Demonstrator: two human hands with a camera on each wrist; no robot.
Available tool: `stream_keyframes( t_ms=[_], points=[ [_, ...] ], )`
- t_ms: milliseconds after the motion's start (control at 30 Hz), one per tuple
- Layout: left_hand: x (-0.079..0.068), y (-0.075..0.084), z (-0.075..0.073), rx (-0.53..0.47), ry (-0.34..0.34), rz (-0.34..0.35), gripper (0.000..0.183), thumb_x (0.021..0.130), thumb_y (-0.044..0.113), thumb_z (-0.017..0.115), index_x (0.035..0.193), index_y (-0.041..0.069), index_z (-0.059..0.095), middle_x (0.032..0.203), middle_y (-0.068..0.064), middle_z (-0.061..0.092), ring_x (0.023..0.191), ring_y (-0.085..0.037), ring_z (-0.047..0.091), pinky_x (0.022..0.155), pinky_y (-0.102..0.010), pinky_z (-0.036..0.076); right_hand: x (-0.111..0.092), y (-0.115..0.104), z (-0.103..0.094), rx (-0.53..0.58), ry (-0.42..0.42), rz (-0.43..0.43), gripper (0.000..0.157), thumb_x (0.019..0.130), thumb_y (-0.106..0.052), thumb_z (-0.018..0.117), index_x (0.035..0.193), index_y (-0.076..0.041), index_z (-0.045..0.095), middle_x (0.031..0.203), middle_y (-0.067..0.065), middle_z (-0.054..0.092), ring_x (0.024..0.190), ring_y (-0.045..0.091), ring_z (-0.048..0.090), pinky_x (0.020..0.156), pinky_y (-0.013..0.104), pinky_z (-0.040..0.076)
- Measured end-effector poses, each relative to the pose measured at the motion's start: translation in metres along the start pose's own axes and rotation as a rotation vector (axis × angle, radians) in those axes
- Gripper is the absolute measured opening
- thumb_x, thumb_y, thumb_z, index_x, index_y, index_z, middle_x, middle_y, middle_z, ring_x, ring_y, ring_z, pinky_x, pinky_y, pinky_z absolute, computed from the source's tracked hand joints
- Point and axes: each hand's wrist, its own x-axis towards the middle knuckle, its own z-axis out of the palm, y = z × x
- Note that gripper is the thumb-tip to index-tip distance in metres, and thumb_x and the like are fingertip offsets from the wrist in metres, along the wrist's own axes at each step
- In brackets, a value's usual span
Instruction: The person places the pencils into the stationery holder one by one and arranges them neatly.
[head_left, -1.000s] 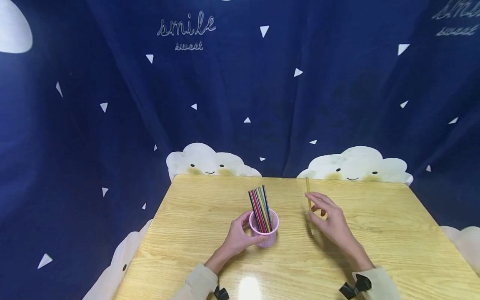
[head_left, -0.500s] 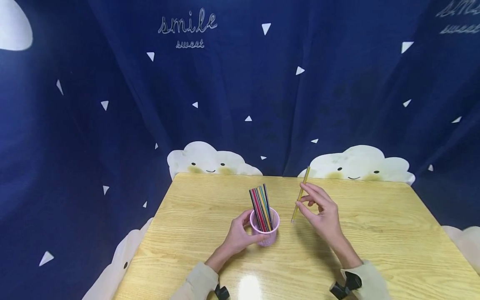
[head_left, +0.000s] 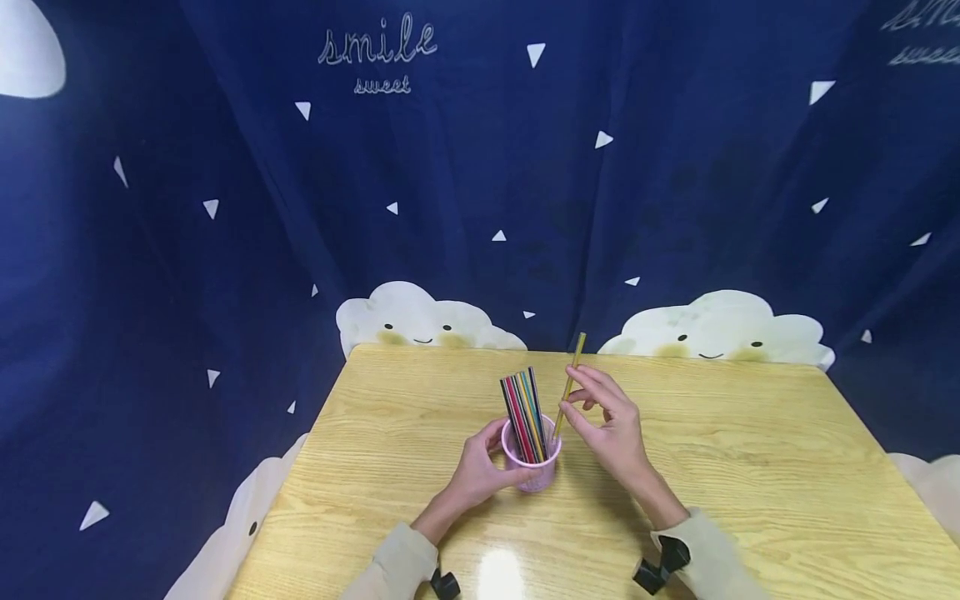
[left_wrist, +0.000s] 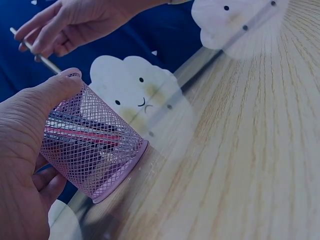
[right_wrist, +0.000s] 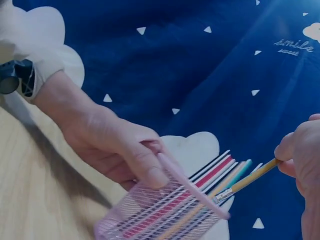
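Note:
A pink mesh pen cup [head_left: 531, 479] stands on the wooden table, and my left hand [head_left: 480, 471] grips it round its left side, thumb in front. Several pencils [head_left: 522, 417] in black, red, yellow and blue lean to the left inside the cup. Between thumb and fingertips, my right hand [head_left: 609, 417] pinches a yellow pencil [head_left: 572, 379]. In the right wrist view, the eraser end of that yellow pencil [right_wrist: 250, 180] points down at the cup's rim [right_wrist: 192, 187]. Whether it touches the rim I cannot tell.
The light wooden table [head_left: 405, 400] reaches back to a dark blue curtain [head_left: 450, 167] printed with white triangles and smiling clouds. Black wrist cameras [head_left: 660, 565] sit at both cuffs. A bright light reflection lies on the table's front part.
My right hand has carried the yellow pencil leftwards to the cup, and the pencil has tilted, its lower end now at the rim. My left hand and the cup have stayed in place.

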Motion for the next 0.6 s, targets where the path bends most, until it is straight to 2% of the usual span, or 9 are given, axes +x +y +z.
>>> stream_keyframes(
  t_ms=[133, 233, 433, 600],
  points=[
    [-0.001, -0.001, 0.001, -0.005, 0.0, -0.01, 0.082, 0.074, 0.018, 0.096, 0.146, 0.012, 0.057, 0.137, -0.004, 0.068, 0.124, -0.023, 0.066, 0.111, -0.042, 0.05, -0.004, 0.0, 0.007, -0.018, -0.047, -0.012, 0.053, 0.072, 0.027, 0.077, 0.123, 0.015, 0.067, 0.122, 0.033, 0.065, 0.078, 0.032, 0.072, 0.073, 0.02, 0.054],
    [-0.002, -0.001, 0.001, -0.011, -0.003, -0.026, 0.083, 0.073, 0.019, 0.097, 0.146, 0.014, 0.057, 0.138, -0.001, 0.068, 0.125, -0.02, 0.065, 0.111, -0.041, 0.05, -0.01, 0.005, 0.011, -0.032, -0.084, 0.005, 0.052, 0.072, 0.026, 0.077, 0.122, 0.015, 0.067, 0.123, 0.033, 0.065, 0.077, 0.035, 0.072, 0.073, 0.022, 0.056],
    [-0.002, -0.003, 0.001, 0.002, -0.005, -0.003, 0.083, 0.075, 0.02, 0.095, 0.147, 0.013, 0.056, 0.139, -0.002, 0.067, 0.127, -0.02, 0.064, 0.113, -0.041, 0.048, -0.027, 0.036, 0.017, -0.063, -0.138, 0.016, 0.051, 0.075, 0.022, 0.078, 0.124, 0.012, 0.067, 0.128, 0.031, 0.065, 0.076, 0.034, 0.072, 0.068, 0.035, 0.058],
    [0.0, -0.003, -0.001, 0.017, -0.005, 0.008, 0.084, 0.075, 0.021, 0.095, 0.148, 0.011, 0.055, 0.14, -0.003, 0.067, 0.127, -0.02, 0.064, 0.113, -0.04, 0.049, -0.035, 0.053, 0.02, -0.098, -0.155, 0.023, 0.057, 0.073, 0.02, 0.082, 0.127, 0.005, 0.069, 0.131, 0.023, 0.067, 0.077, 0.027, 0.074, 0.066, 0.037, 0.059]
  ],
)
